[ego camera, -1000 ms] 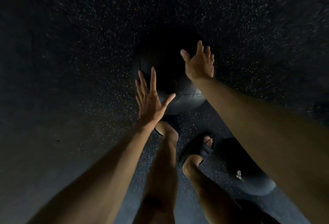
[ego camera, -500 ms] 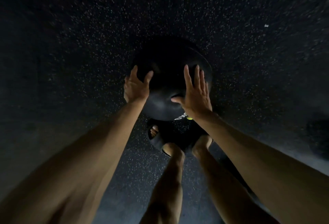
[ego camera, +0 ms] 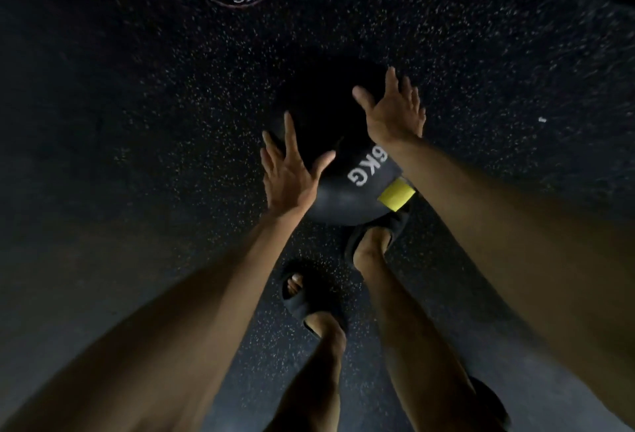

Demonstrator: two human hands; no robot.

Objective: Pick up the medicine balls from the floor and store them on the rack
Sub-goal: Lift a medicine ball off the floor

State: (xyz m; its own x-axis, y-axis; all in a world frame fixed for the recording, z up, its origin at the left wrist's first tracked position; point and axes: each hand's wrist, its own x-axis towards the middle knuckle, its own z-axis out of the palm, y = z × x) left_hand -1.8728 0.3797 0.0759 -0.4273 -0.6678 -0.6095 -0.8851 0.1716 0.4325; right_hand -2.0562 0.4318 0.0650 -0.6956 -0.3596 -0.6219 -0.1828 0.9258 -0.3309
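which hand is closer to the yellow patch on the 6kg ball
Right. The right hand is over the right side of the 6kg ball, just beyond the yellow patch; the left hand is spread at its left side.

Very dim and grainy, the view gets warm light only across its lower half and on the near side of the 6KG medicine ball (ego camera: pixel 343 198), whose far half sinks into black shadow, while wide-angle stretch and blur smear the speckled floor (ego camera: pixel 137 105) toward the edges.
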